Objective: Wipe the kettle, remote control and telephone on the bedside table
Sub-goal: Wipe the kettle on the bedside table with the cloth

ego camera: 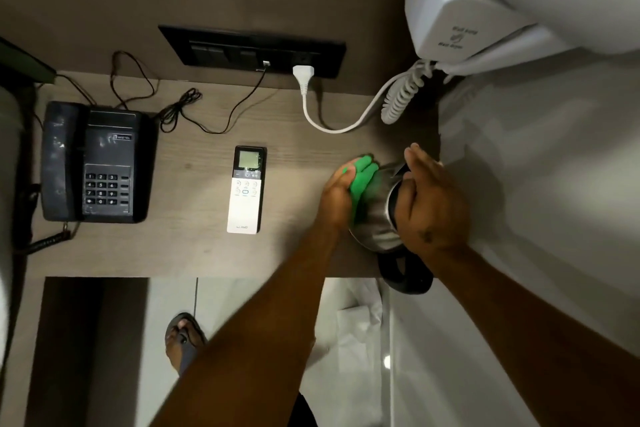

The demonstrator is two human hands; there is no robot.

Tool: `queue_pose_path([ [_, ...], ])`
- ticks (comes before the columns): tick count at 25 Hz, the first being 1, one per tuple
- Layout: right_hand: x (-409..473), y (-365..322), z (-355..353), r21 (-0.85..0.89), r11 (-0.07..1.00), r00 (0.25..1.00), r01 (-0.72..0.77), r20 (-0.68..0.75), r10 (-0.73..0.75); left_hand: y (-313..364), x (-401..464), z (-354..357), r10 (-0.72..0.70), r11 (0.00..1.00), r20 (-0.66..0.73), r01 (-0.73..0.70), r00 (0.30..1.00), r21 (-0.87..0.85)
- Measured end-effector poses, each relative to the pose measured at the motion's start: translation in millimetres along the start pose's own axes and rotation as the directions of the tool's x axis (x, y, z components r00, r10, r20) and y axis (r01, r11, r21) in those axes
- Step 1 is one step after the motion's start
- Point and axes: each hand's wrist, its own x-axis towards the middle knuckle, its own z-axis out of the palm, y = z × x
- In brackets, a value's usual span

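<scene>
Together, one kettle (375, 222), left hand (337, 196) gripping one cloth (362, 177), right hand (427, 208) flat atop.

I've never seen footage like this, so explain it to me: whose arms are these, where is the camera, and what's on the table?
No machine here: a person wears a wide-angle camera on the head, looking down at their own bare arms. The single picture is that head view. The left hand presses a green cloth against a steel kettle, while the right hand rests on top to steady it. On the table lie a white remote and, further left, a black telephone. A white plug sits in the wall socket behind.
</scene>
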Motion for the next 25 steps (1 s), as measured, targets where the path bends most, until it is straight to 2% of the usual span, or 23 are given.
queue_pose_path([
  [3, 1, -2, 0, 0.017, 1.000, 1.000, -0.010, 0.009, 0.009, -12, -22, -1, 0.094, 0.994, 0.054, -0.097, 0.994, 0.057],
  [4, 0, -2, -2, 0.011, 1.000, 1.000, -0.011, 0.014, 0.011, -25, -51, -6, 0.118, 0.988, -0.002, -0.117, 0.993, 0.102],
  [5, 0, -2, -3, 0.004, 1.000, 1.000, -0.011, 0.022, 0.011, -40, -82, -8, 0.144, 0.987, -0.006, -0.143, 0.990, 0.071],
  [7, 1, -1, -3, 0.009, 1.000, 0.999, -0.011, 0.031, 0.011, -66, -94, -16, 0.224, 0.974, -0.105, -0.221, 0.969, 0.040],
  [9, 1, -3, -2, 0.017, 1.000, 1.000, -0.009, 0.009, 0.009, -36, -51, -15, 0.167, 0.976, -0.063, -0.156, 0.984, 0.154],
  [11, 0, -3, -1, 0.017, 1.000, 1.000, -0.011, -0.023, 0.012, 1, -4, -4, 0.101, 0.975, -0.013, -0.096, 0.995, 0.202],
  [12, 0, -3, -2, 0.023, 1.000, 1.000, -0.012, -0.022, 0.012, 13, 6, 4, 0.071, 0.978, 0.057, -0.080, 0.996, 0.190],
  [14, 2, -4, -5, 0.031, 0.999, 1.000, -0.010, 0.016, 0.010, 13, -4, 10, 0.168, 0.938, 0.121, -0.197, 0.978, 0.285],
  [15, 1, -6, -6, 0.029, 1.000, 0.999, -0.012, 0.038, 0.011, 5, -25, 10, 0.250, 0.917, 0.111, -0.272, 0.962, 0.291],
  [17, 2, -7, -8, 0.014, 1.000, 0.998, -0.020, 0.060, 0.020, -22, -73, 1, 0.295, 0.911, 0.028, -0.289, 0.955, 0.294],
  [19, 3, -6, -7, 0.008, 1.000, 0.998, -0.028, 0.058, 0.027, -43, -102, -13, 0.235, 0.952, -0.059, -0.217, 0.970, 0.214],
  [21, 2, -5, -5, 0.018, 0.999, 0.998, -0.035, 0.055, 0.034, -38, -89, -17, 0.169, 0.967, -0.101, -0.146, 0.980, 0.207],
  [22, 1, -4, -4, 0.026, 0.999, 0.999, -0.032, 0.040, 0.031, -27, -67, -16, 0.114, 0.979, -0.102, -0.095, 0.988, 0.179],
  [25, 2, -2, -2, 0.062, 0.998, 1.000, -0.010, 0.013, 0.009, 24, -24, 6, 0.020, 0.994, 0.007, -0.021, 1.000, 0.106],
])
